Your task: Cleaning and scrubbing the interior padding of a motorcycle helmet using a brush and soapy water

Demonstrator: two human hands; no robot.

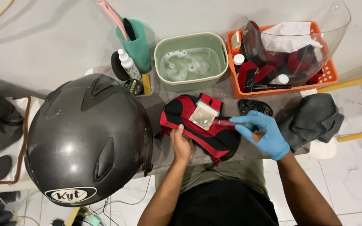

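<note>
- The bare left hand (181, 144) pins the red-and-black padded helmet liner (202, 127) on the grey table (160, 104), thumb on top.
- The blue-gloved right hand (262, 134) grips a red brush handle (225, 122), fingers closed, scrubbing the liner.

Bare left hand (182, 144), blue disposable glove on right hand (265, 133), bare forearms, black top, olive trousers

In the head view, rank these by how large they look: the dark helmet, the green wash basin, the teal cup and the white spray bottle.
1. Dark helmet, though it lies nearest the camera, which inflates it.
2. Green wash basin.
3. Teal cup.
4. White spray bottle.
</note>
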